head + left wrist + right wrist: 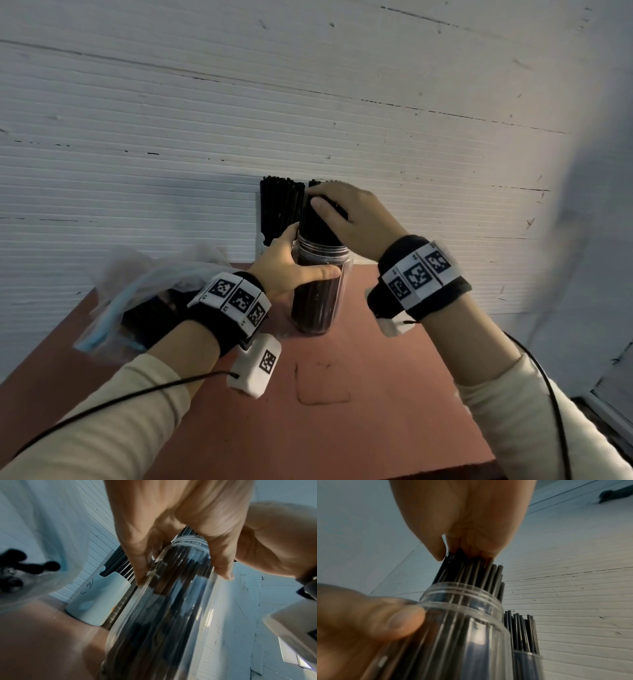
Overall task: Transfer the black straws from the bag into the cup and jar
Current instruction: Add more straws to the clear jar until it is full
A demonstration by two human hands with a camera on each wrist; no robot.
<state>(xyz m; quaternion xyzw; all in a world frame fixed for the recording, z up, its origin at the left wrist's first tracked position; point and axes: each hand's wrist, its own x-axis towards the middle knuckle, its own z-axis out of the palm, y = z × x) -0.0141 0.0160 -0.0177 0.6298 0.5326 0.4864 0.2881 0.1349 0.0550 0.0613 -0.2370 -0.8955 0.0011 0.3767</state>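
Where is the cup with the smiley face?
In the left wrist view, the pale cup stands on the table by the wall, just left of and behind the clear jar that the left hand holds.

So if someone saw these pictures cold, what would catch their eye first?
Probably the clear jar packed with black straws at the far middle of the reddish table. The left hand grips the jar while the right hand rests on the straw tops. Behind it, a cup holds more straws.

Cream sleeves [113, 421], black wristbands [219, 318] bearing seemingly square-patterned tags.
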